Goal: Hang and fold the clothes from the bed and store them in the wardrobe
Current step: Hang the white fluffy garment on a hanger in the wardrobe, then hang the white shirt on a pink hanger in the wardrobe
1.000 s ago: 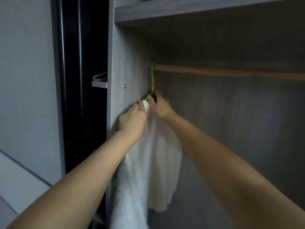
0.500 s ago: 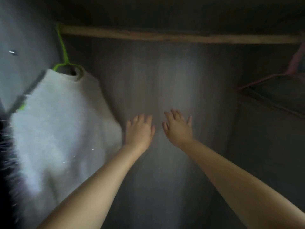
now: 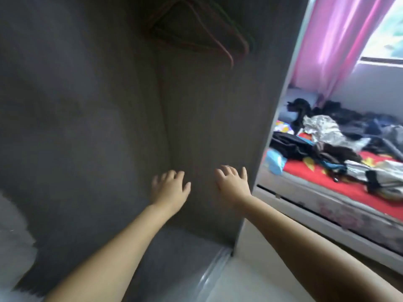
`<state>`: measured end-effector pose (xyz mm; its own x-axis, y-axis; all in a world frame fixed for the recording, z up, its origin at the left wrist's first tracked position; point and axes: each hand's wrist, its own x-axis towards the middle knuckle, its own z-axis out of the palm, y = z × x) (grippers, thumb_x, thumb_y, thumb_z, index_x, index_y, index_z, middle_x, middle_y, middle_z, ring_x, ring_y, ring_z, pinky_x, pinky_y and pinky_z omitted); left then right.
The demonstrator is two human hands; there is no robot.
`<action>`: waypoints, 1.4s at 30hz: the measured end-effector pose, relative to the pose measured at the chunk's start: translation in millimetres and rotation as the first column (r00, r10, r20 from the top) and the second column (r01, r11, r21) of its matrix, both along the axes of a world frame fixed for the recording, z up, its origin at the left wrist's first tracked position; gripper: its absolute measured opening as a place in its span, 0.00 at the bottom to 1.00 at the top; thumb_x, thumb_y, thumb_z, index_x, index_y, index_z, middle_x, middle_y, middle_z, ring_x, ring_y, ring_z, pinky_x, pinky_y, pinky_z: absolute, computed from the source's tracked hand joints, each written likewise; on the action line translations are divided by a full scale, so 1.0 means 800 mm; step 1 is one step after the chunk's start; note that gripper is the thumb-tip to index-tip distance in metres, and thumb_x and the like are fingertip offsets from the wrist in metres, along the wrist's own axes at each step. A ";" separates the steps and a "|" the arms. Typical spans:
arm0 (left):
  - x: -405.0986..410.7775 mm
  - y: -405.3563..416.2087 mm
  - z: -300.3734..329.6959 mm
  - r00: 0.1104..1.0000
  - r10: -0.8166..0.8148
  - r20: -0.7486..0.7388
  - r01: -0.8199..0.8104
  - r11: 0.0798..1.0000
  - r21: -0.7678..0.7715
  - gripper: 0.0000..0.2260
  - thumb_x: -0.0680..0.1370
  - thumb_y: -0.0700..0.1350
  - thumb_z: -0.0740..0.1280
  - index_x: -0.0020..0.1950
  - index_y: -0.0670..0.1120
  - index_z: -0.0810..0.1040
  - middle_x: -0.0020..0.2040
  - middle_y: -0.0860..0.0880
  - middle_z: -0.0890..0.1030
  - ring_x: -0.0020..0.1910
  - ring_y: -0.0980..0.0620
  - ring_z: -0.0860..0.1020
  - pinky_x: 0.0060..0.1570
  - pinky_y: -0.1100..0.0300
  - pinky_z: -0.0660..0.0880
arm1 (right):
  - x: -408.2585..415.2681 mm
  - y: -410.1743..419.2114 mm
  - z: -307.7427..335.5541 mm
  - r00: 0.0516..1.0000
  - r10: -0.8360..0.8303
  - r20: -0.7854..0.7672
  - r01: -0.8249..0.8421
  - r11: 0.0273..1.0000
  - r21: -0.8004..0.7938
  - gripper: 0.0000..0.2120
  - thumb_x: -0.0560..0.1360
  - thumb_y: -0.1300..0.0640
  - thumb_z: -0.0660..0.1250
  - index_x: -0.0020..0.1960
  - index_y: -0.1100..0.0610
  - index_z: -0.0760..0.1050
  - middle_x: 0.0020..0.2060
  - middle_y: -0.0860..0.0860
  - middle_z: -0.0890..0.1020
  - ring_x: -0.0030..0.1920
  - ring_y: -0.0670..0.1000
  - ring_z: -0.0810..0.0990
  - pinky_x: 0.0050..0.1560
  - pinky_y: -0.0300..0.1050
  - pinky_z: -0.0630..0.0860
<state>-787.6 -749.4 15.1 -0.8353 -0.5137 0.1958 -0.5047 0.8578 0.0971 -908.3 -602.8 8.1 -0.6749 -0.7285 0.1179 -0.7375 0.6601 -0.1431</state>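
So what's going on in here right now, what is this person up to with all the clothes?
A person is standing at an open wardrobe with both hands empty. The left hand and right hand are stretched forward with fingers spread, holding nothing. A white fluffy garment shows at the wardrobe's left edge, and empty hangers hang at the top. To the right, the bed is piled with unsorted clothes, so plenty is left to hang or fold.

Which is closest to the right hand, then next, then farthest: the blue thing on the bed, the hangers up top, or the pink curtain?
From the right hand:
1. Blue thing, just right, at the bed's near corner.
2. Hangers, overhead in the wardrobe.
3. Pink curtain, far right by the window.
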 end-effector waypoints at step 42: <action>0.334 0.991 -0.170 -0.116 -0.973 0.199 0.908 -0.022 0.419 0.16 0.81 0.55 0.53 0.62 0.49 0.72 0.54 0.47 0.77 0.53 0.45 0.76 0.49 0.52 0.69 | 0.703 0.963 -0.147 -0.248 -0.922 0.298 0.938 -0.152 0.311 0.19 0.82 0.49 0.49 0.68 0.55 0.67 0.64 0.55 0.73 0.61 0.60 0.75 0.56 0.52 0.74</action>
